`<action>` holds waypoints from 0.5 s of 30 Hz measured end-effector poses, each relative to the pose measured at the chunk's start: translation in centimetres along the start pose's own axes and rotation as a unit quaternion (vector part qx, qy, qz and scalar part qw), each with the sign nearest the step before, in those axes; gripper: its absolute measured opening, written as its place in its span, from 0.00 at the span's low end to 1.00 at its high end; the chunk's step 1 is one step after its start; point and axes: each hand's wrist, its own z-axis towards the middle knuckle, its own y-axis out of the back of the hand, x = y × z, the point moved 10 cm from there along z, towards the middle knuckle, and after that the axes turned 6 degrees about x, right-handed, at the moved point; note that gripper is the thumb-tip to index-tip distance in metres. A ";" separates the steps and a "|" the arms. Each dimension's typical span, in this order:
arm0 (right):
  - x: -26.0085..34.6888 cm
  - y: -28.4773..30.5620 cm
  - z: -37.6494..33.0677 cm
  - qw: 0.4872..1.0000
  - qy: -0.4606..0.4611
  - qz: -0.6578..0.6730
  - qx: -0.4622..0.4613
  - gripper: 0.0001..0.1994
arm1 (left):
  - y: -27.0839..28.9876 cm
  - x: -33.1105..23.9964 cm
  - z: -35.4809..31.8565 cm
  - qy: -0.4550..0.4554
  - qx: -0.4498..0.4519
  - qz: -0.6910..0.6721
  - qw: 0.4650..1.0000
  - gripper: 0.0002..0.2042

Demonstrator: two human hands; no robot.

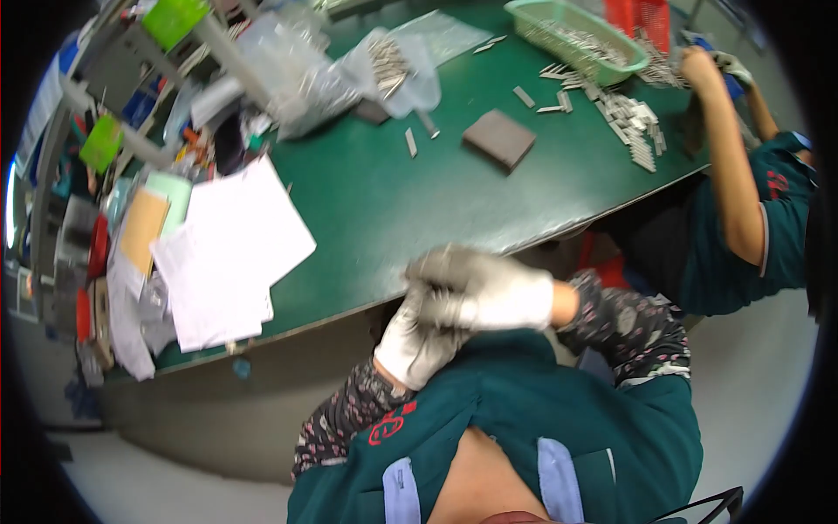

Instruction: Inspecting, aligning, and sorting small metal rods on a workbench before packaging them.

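Both of my hands wear white gloves with greyed fingers and meet in front of my chest, at the table's near edge. My left hand (pixel 417 343) is underneath, its fingers curled up and partly covered. Across it lies my right hand (pixel 493 293), fingers bent over those of the left. Whatever they may hold between them is hidden, and the fingertips are slightly blurred. Farther out on the green table (pixel 375 210) rests a brown-grey rectangular block (pixel 498 140). Small flat metal pieces (pixel 628 122) are heaped to its right, and a single metal piece (pixel 411 142) lies to its left.
White paper sheets (pixel 236 244) cover the left of the table. Behind stand a translucent tub (pixel 419 83) of metal pieces, plastic bags (pixel 301 79), a pale green basket (pixel 628 63) and a red basket (pixel 621 16). At right, a co-worker's arm (pixel 733 166) reaches over the table.
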 end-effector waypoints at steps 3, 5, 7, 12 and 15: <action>-0.1 1.6 0.2 0.965 -0.044 0.257 -0.027 0.24 | -2.3 -1.2 0.7 -0.013 -0.014 0.064 0.998 0.18; 0.6 2.3 0.9 0.954 -0.012 0.296 -0.035 0.24 | -1.0 -2.6 1.1 -0.010 -0.084 0.185 0.979 0.11; 1.8 3.2 1.8 0.941 0.032 0.336 -0.026 0.26 | -2.3 -4.5 2.3 -0.018 -0.045 0.237 0.970 0.09; 1.1 8.0 3.0 0.954 0.083 -0.112 -0.266 0.37 | -3.9 -9.5 3.9 -0.088 -0.026 0.471 0.877 0.13; -0.7 4.5 7.1 0.965 0.020 -0.176 -0.195 0.26 | -1.8 -10.0 5.4 -0.060 -0.111 0.475 0.871 0.17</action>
